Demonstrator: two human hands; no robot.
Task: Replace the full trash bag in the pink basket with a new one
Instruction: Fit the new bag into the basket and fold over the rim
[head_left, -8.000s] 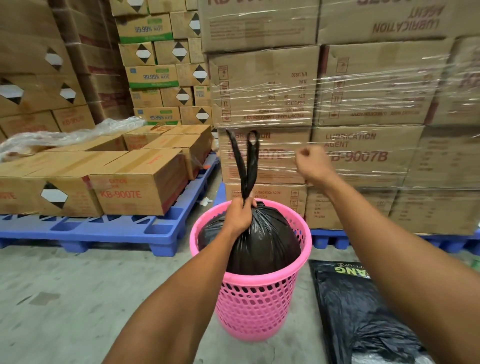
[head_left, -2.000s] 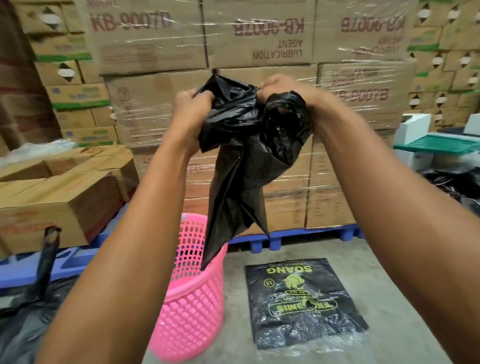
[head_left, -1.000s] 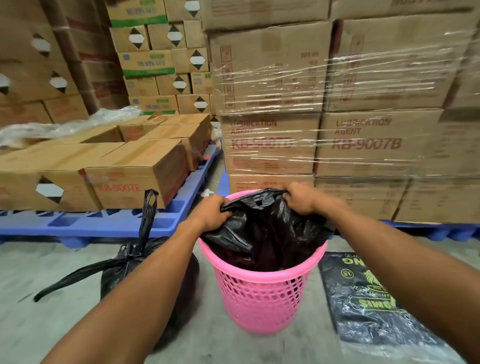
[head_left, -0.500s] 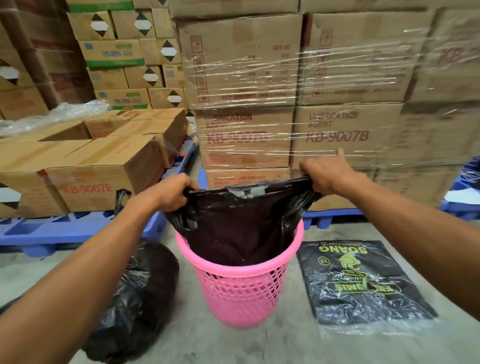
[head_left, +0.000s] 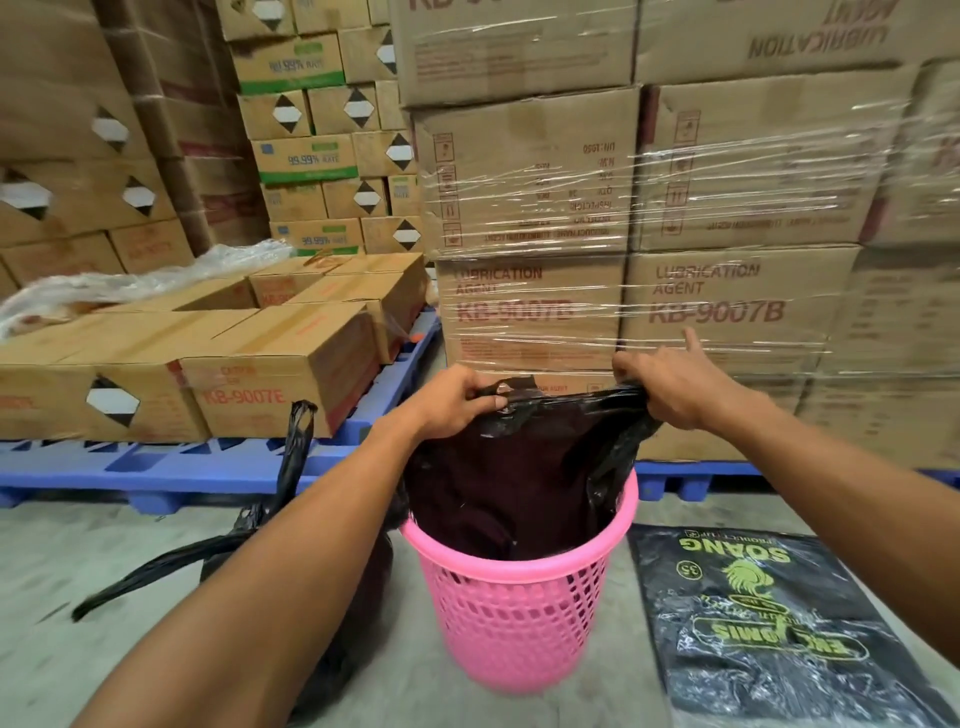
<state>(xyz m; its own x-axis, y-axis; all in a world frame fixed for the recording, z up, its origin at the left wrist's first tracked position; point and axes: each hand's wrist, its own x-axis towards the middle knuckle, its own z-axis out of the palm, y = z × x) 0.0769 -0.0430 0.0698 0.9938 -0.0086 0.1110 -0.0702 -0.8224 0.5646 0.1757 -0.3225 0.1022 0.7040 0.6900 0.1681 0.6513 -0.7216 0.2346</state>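
Observation:
A pink plastic basket (head_left: 519, 618) stands on the concrete floor in front of me. A new black trash bag (head_left: 519, 478) hangs into it with its mouth held open above the rim. My left hand (head_left: 452, 400) grips the bag's left edge and my right hand (head_left: 670, 384) grips its right edge, index finger sticking out. The full, tied black trash bag (head_left: 291, 467) sits on the floor left of the basket, mostly hidden behind my left forearm.
A flat pack of black bags with green print (head_left: 769, 623) lies on the floor to the right. Blue pallets (head_left: 171, 462) carry cardboard boxes at left, and shrink-wrapped cartons (head_left: 623, 218) are stacked right behind the basket.
The full bag was lifted out and set on the floor at left. A new bag was shaken open and lowered into the basket; both hands now hold its mouth a little narrower.

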